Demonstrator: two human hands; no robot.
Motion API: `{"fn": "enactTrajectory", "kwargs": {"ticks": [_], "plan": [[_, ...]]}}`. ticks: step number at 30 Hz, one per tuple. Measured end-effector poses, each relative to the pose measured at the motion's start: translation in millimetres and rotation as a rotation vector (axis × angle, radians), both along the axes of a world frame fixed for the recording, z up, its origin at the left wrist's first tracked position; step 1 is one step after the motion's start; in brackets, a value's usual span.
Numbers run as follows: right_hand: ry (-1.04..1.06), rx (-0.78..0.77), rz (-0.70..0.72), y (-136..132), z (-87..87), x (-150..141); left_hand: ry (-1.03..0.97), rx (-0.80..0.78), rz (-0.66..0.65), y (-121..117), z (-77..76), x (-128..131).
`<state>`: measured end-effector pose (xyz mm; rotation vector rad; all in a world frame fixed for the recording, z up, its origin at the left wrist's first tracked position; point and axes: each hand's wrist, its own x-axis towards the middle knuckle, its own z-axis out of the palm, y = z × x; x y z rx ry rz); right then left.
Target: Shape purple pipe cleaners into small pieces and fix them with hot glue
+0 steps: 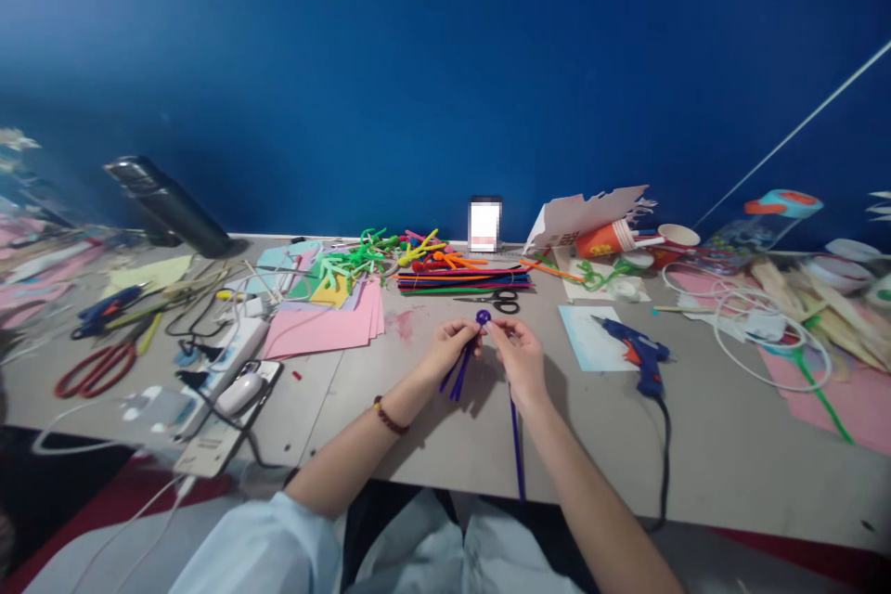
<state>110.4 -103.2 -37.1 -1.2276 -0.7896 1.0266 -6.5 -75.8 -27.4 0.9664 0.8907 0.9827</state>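
Left hand [449, 348] has thumb and fingers pinched on the purple piece [483, 317], and the right hand [519, 353] closes on it from the other side. Its round, curled top sits between the two sets of fingertips, just above them, with both hands touching it. Purple strands [458, 379] hang down beside the left hand, their lower ends spread apart below its fingers. A longer purple strand [517, 450] runs from under the right hand, beside the wrist, down to the near edge of the surface [418, 445]; where its upper end goes is hidden behind the hand.

Straight beyond the hands, near the curled top but apart from it, lie black-handled scissors [507, 301]. Behind them is a bundle of coloured stems [463, 280], with a pile of green twisted stems [362, 255] to its left. Pink paper sheets [324, 331] lie to the left of the left hand, well apart from it. To the right of the right hand, a blue glue gun [647, 357] lies partly over a light blue sheet [591, 339], its cord trailing toward the near edge.
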Motion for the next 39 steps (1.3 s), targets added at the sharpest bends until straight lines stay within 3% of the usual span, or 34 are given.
{"fn": "enactTrajectory", "kwargs": {"ticks": [10, 23, 27, 34, 36, 39], "plan": [[0.227, -0.064, 0.079, 1.2, 5.8, 0.2, -0.135, -0.173, -0.063, 0.9, 4.9, -0.6], [0.248, -0.052, 0.1, 1.1, 6.5, -1.1, -0.29, -0.436, -0.173, 2.0, 5.1, -4.1], [0.227, -0.067, 0.067, 0.1, 7.2, -1.3, -0.221, -0.324, -0.156, 1.1, 4.9, -3.1], [0.222, -0.094, 0.041, 2.0, 3.2, 0.6, 0.157, 0.151, 0.011, -1.6, 1.8, -1.2], [0.229, -0.08, 0.064, 2.5, 2.2, 1.1, 0.175, 0.184, 0.037, -2.2, 0.6, -0.9], [0.233, -0.06, 0.086, 2.8, 2.1, 1.4, 0.083, 0.064, -0.007, -1.7, 0.4, -1.5]]}}
